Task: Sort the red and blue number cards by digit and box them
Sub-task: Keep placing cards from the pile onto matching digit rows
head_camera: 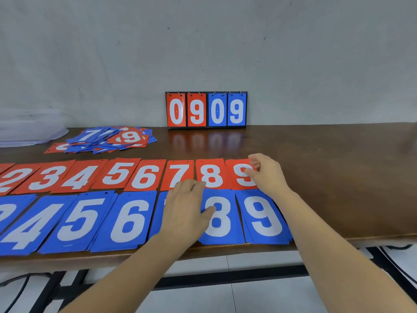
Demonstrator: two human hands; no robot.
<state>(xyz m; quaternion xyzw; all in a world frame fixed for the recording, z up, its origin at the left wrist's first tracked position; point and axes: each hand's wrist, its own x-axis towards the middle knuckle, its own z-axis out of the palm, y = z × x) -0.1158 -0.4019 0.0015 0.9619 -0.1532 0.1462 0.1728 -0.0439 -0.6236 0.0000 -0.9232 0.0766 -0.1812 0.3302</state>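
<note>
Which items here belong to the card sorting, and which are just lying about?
Job: red card row; blue card row; unsorted pile; red 9 card pinched by right hand; left hand flat on blue row.
Lying about: flip scoreboard; plastic sheet.

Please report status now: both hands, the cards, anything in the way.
Left hand flat on blue 7 pile. Right hand pinches red 9 card. Back left, unsorted heap not yet sorted. Nothing blocks the hands.
</note>
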